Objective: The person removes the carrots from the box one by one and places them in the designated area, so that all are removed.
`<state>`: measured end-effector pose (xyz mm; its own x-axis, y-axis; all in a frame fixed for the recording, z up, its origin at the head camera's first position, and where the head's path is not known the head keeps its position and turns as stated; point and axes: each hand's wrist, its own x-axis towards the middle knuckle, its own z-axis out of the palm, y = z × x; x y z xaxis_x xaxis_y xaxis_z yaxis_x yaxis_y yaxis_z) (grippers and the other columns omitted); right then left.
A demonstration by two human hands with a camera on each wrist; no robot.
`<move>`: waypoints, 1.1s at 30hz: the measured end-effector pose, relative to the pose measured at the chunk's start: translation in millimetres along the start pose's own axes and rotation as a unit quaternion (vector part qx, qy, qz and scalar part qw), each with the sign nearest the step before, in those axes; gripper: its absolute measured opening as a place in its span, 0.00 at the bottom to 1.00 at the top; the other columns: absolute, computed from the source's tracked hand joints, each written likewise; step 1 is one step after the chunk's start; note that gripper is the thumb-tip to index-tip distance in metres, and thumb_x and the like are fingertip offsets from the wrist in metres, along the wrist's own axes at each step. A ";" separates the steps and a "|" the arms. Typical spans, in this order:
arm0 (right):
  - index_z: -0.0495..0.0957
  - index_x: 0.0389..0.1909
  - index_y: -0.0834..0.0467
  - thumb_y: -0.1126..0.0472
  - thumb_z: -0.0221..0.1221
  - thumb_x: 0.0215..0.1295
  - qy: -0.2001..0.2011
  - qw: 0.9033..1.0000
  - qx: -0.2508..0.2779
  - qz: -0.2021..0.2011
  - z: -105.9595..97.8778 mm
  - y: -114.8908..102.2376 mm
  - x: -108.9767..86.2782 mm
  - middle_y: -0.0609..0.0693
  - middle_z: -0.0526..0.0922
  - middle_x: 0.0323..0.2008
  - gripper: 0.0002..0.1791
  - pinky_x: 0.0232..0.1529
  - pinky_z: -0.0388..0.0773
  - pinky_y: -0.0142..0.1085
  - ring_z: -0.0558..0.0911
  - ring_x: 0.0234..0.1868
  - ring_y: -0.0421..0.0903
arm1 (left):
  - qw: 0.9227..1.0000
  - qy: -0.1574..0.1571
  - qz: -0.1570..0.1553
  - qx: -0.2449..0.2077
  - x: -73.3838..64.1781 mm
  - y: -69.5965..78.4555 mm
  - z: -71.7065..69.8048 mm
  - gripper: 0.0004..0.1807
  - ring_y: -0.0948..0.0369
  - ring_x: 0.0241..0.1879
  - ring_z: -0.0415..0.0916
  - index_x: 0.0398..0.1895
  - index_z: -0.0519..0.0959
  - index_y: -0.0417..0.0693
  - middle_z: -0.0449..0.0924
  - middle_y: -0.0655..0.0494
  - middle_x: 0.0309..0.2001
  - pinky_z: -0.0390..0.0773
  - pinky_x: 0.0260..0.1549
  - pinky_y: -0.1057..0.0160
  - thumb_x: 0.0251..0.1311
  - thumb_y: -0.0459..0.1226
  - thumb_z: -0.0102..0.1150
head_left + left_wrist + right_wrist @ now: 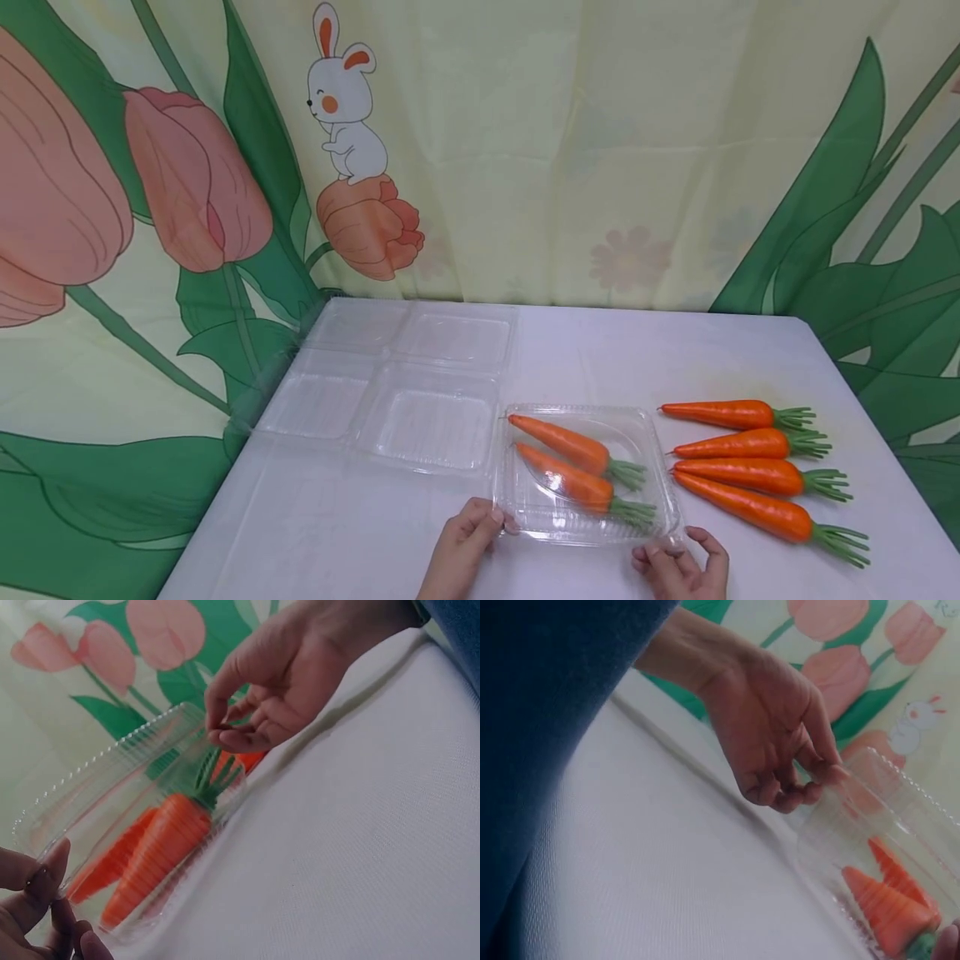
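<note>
A clear plastic clamshell box (577, 533) lies on the white table with two carrots (562, 479) inside, their green tops toward the right. Its lid is over the carrots; whether the rim is fully pressed together I cannot tell. At the near left corner, my left hand (461, 546) pinches the rim between thumb and fingers. My right hand (682, 567) pinches the near right corner, and the left wrist view shows its thumb and fingertips meeting there. In the right wrist view, the left hand (772, 735) grips the box edge, while only a bit of the right hand (949, 943) shows.
Several loose carrots (738, 475) lie in a column right of the box, tops pointing right. Several clear open plastic containers (435, 429) stand at the back left of the table (337, 533). A printed curtain (510, 150) hangs behind.
</note>
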<state>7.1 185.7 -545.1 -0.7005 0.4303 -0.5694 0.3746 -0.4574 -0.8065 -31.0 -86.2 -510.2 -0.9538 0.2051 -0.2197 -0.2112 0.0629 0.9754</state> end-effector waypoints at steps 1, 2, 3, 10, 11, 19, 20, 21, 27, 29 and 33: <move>0.49 0.53 0.32 0.68 0.58 0.70 0.003 1.000 0.004 -0.007 1.3 0.3 -0.2 0.38 0.80 0.32 0.33 0.38 0.85 0.32 0.85 0.31 0.39 | 1.000 -0.003 0.005 0.002 0.1 -0.7 0.2 0.18 0.66 0.41 0.72 0.39 0.86 0.34 0.78 0.55 0.43 0.73 0.37 0.70 0.76 0.40 0.54; 0.49 0.53 0.33 0.69 0.57 0.71 0.008 1.000 0.010 -0.012 3.0 0.5 -0.3 0.38 0.80 0.32 0.32 0.37 0.85 0.32 0.84 0.30 0.40 | 1.000 -0.005 0.009 0.004 0.2 -1.2 0.5 0.17 0.66 0.41 0.72 0.39 0.86 0.34 0.77 0.56 0.43 0.73 0.37 0.70 0.76 0.40 0.54; 0.49 0.53 0.34 0.69 0.55 0.72 0.012 1.000 0.014 -0.018 4.5 0.5 -0.3 0.37 0.79 0.32 0.31 0.36 0.84 0.31 0.83 0.30 0.40 | 1.000 -0.007 0.013 0.005 0.3 -1.7 0.7 0.17 0.67 0.41 0.72 0.39 0.86 0.34 0.77 0.56 0.43 0.72 0.37 0.70 0.76 0.40 0.54; 0.50 0.53 0.40 0.72 0.51 0.70 0.046 0.998 0.047 -0.011 11.6 -4.0 2.9 0.38 0.76 0.35 0.28 0.34 0.83 0.31 0.81 0.27 0.40 | 1.000 -0.011 0.026 0.008 1.1 -4.0 2.5 0.17 0.67 0.43 0.72 0.39 0.85 0.34 0.77 0.57 0.43 0.71 0.42 0.70 0.76 0.40 0.54; 0.50 0.54 0.40 0.72 0.51 0.71 0.047 0.998 0.049 -0.010 11.9 -4.8 3.2 0.39 0.75 0.35 0.27 0.34 0.83 0.30 0.81 0.27 0.39 | 1.000 -0.011 0.027 0.009 1.1 -4.3 2.8 0.17 0.67 0.44 0.72 0.39 0.85 0.34 0.77 0.57 0.43 0.72 0.44 0.70 0.76 0.40 0.54; 0.52 0.54 0.44 0.63 0.47 0.79 0.052 0.996 0.064 -0.024 14.3 -7.3 -1.9 0.44 0.76 0.31 0.16 0.35 0.85 0.31 0.82 0.28 0.40 | 0.999 -0.009 0.030 0.019 0.0 -4.1 4.8 0.18 0.68 0.46 0.72 0.37 0.86 0.35 0.77 0.59 0.42 0.71 0.50 0.69 0.75 0.41 0.55; 0.52 0.54 0.44 0.63 0.46 0.80 0.055 0.996 0.068 -0.026 14.7 -7.5 -2.3 0.44 0.76 0.30 0.15 0.34 0.85 0.31 0.82 0.27 0.40 | 0.999 -0.010 0.031 0.018 -0.2 -4.0 5.1 0.18 0.68 0.46 0.72 0.37 0.86 0.35 0.76 0.59 0.42 0.71 0.50 0.70 0.75 0.41 0.55; 0.53 0.54 0.44 0.64 0.45 0.80 0.058 0.996 0.066 -0.027 15.1 -7.6 -2.8 0.44 0.75 0.30 0.14 0.33 0.84 0.31 0.81 0.27 0.40 | 0.999 -0.011 0.032 0.017 -0.3 -4.0 5.4 0.18 0.69 0.46 0.72 0.37 0.86 0.35 0.76 0.59 0.42 0.71 0.50 0.70 0.76 0.41 0.55; 0.56 0.50 0.46 0.68 0.42 0.79 0.074 0.993 0.078 -0.048 19.0 -6.9 -3.9 0.45 0.68 0.25 0.12 0.27 0.81 0.33 0.77 0.22 0.42 | 1.000 -0.007 0.021 0.014 0.0 -3.9 6.1 0.18 0.68 0.45 0.70 0.38 0.85 0.33 0.74 0.58 0.43 0.70 0.48 0.69 0.76 0.40 0.53; 0.61 0.47 0.51 0.68 0.41 0.79 0.082 0.991 0.077 -0.073 20.2 -5.1 -5.1 0.46 0.66 0.23 0.08 0.26 0.80 0.33 0.77 0.20 0.43 | 1.000 -0.003 0.005 0.015 0.3 -2.8 6.9 0.18 0.67 0.44 0.69 0.39 0.84 0.33 0.72 0.58 0.42 0.69 0.46 0.69 0.77 0.41 0.52; 0.66 0.44 0.52 0.67 0.39 0.78 0.078 0.990 0.064 -0.098 17.6 -2.1 -6.7 0.47 0.63 0.20 0.08 0.24 0.80 0.33 0.77 0.19 0.43 | 1.000 0.009 -0.020 0.019 0.8 1.0 8.8 0.18 0.66 0.39 0.67 0.40 0.83 0.34 0.70 0.59 0.41 0.66 0.39 0.69 0.77 0.42 0.52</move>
<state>0.3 170.1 -536.8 -0.6457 0.6309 -0.4302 0.1535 -0.4446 -0.8825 -30.1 -77.4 -509.5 -0.9486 0.1835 -0.2578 -0.2414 0.1074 0.9645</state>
